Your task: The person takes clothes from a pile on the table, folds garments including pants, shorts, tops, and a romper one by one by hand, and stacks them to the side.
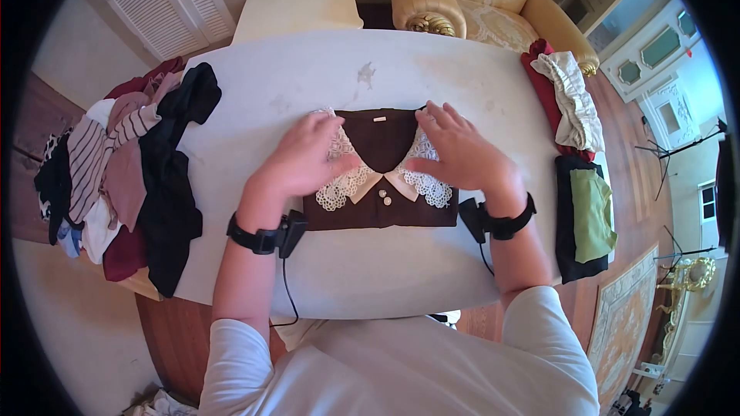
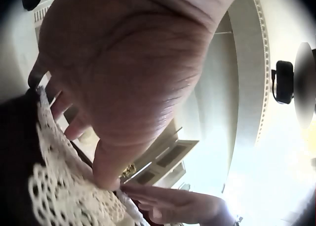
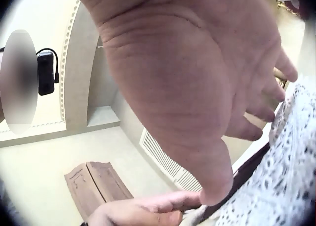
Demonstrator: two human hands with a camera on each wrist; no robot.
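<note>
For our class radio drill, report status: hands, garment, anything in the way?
Left hand and right hand at lace collar, fingers extended. Brown top flat on table. Clothes pile left, stacks right, both apart from top.

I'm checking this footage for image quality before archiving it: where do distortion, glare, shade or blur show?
Head view: wide-angle bending bows the edges of the table, and the corners are black; left wrist view: glare bleaches the area by the right hand, while the left hand is shaded; right wrist view: a blurred oval beside the black box hides detail.
</note>
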